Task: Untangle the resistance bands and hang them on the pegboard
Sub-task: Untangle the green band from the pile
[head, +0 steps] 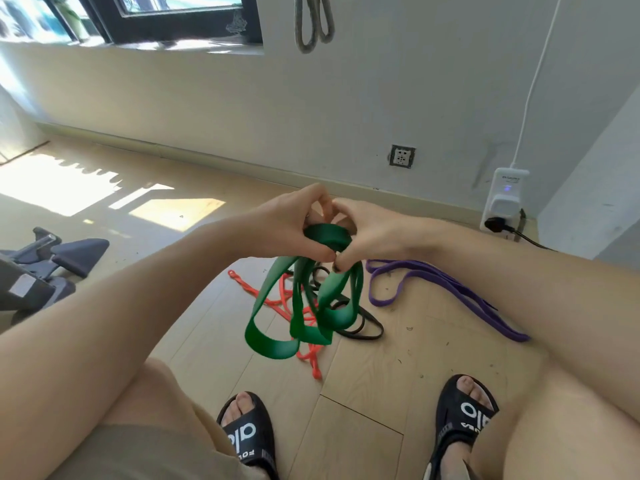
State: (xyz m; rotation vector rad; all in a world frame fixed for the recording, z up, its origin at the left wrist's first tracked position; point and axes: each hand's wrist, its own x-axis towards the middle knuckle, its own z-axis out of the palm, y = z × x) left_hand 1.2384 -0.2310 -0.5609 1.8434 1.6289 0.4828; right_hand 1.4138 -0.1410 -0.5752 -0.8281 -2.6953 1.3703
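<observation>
From the head view, we hold the green band (304,299) up in front of us. Our left hand (291,223) grips its top loop, and our right hand (367,233) pinches the same loop right beside it. The hands touch. The band hangs straight down from both hands in wide, flat, twisted loops. Under it, on the floor (398,368), lie the red band (273,301), black band (360,327) and purple band (446,289).
</observation>
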